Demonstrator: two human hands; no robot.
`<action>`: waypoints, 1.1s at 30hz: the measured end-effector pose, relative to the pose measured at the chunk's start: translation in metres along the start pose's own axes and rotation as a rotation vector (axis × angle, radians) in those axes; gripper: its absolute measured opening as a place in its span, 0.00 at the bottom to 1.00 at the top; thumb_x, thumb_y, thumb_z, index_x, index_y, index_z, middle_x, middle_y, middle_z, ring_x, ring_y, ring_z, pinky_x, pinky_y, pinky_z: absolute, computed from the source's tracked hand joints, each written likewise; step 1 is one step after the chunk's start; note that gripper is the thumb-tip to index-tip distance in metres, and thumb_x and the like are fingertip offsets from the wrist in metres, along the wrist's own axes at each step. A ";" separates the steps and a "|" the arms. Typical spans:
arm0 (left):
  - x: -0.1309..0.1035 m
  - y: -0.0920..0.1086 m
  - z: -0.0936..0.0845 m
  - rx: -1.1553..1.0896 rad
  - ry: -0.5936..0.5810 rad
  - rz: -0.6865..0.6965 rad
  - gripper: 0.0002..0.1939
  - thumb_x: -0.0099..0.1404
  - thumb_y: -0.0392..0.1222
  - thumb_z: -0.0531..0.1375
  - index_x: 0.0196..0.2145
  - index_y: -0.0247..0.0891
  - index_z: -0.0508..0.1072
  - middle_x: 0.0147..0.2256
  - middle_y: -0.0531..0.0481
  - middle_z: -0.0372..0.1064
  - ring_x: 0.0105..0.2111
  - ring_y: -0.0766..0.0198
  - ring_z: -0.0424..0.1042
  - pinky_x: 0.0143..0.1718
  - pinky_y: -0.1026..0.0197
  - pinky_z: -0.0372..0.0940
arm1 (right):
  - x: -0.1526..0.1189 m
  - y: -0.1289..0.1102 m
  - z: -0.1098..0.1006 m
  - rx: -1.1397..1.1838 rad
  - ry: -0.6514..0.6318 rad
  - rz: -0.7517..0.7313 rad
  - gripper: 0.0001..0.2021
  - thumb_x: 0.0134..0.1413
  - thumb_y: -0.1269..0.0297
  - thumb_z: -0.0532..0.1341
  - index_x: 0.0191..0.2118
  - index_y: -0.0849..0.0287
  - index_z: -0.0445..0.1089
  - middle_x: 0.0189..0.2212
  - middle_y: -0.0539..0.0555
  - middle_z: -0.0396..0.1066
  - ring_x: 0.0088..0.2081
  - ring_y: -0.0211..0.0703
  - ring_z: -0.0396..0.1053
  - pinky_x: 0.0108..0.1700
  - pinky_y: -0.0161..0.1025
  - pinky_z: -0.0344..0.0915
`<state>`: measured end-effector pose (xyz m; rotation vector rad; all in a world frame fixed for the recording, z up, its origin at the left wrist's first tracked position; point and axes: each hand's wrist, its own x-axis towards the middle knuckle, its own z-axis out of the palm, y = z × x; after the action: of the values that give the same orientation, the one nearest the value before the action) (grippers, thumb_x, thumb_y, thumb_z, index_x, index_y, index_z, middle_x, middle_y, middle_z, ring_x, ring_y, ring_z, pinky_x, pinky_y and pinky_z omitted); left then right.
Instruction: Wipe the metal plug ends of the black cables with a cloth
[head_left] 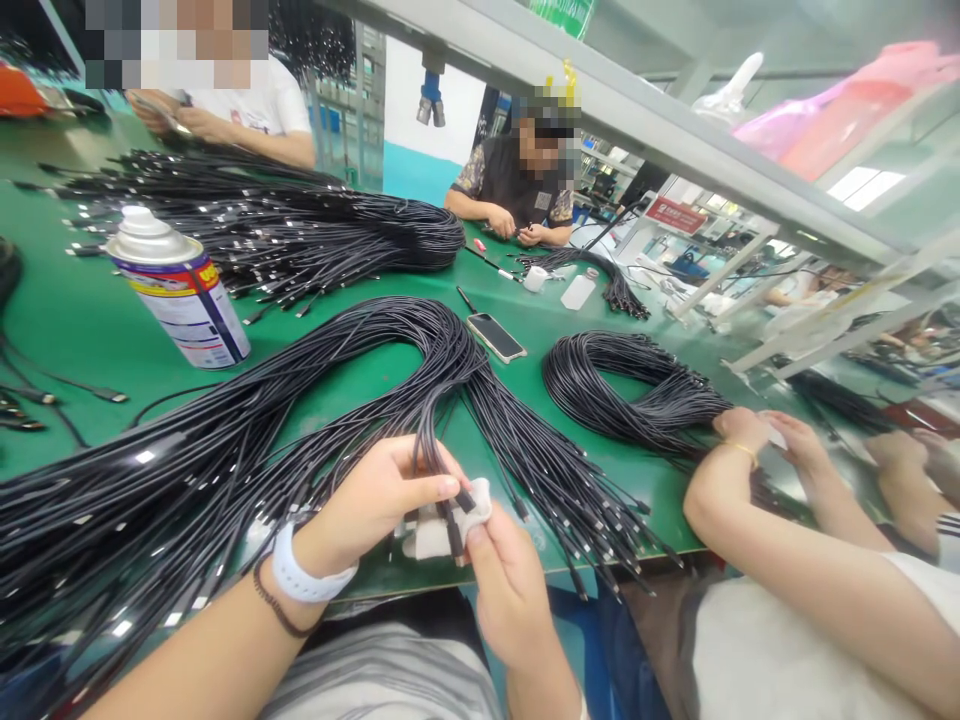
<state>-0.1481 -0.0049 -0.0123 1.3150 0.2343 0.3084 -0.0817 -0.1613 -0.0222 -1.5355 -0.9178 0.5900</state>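
My left hand [397,490], with a light blue watch band at its wrist, is closed round a few black cables [429,430] near their plug ends. In my right hand [506,575] a white cloth [474,505] is pinched against one of the black plugs [456,535]. Part of the cloth hangs below the plugs, over the table's front edge. The held cables run up into a big curved bundle of black cables [405,325], whose loose ends fan out to the left and to the right of my hands.
A spray can [184,300] stands at the left on the green table [360,385]. Beyond the bundle lies a phone [496,337]. More cable bundles lie at the back [360,225] and right [622,400]. A neighbour's hands [772,440] work close on my right; two people sit opposite.
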 end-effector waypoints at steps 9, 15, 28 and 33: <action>0.001 -0.004 0.004 0.082 0.044 0.039 0.09 0.55 0.43 0.67 0.28 0.36 0.74 0.27 0.52 0.71 0.28 0.67 0.68 0.29 0.67 0.63 | 0.009 0.004 -0.001 -0.083 0.179 0.052 0.14 0.61 0.63 0.47 0.26 0.58 0.62 0.20 0.47 0.56 0.23 0.38 0.56 0.25 0.34 0.52; 0.000 -0.004 0.008 0.041 0.050 0.040 0.07 0.55 0.41 0.67 0.28 0.36 0.74 0.26 0.52 0.73 0.27 0.67 0.69 0.30 0.68 0.64 | 0.015 -0.008 -0.019 -0.647 0.101 -0.248 0.11 0.50 0.72 0.51 0.22 0.56 0.47 0.17 0.45 0.50 0.20 0.36 0.51 0.25 0.37 0.44; 0.000 -0.005 0.012 0.043 0.191 0.025 0.08 0.54 0.43 0.67 0.28 0.36 0.74 0.27 0.51 0.72 0.27 0.65 0.69 0.28 0.67 0.64 | 0.022 -0.007 -0.009 -0.363 0.124 -0.110 0.12 0.52 0.69 0.51 0.21 0.55 0.50 0.17 0.45 0.51 0.20 0.35 0.50 0.23 0.35 0.47; 0.001 -0.007 0.014 0.049 0.178 0.043 0.07 0.56 0.42 0.66 0.27 0.37 0.74 0.26 0.52 0.71 0.27 0.67 0.68 0.29 0.67 0.63 | 0.024 -0.008 -0.007 -0.376 0.261 -0.120 0.12 0.54 0.68 0.51 0.21 0.55 0.50 0.17 0.44 0.51 0.20 0.35 0.50 0.24 0.35 0.47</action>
<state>-0.1418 -0.0184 -0.0162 1.3438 0.3653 0.4592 -0.0650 -0.1458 -0.0104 -1.8252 -0.9446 0.1271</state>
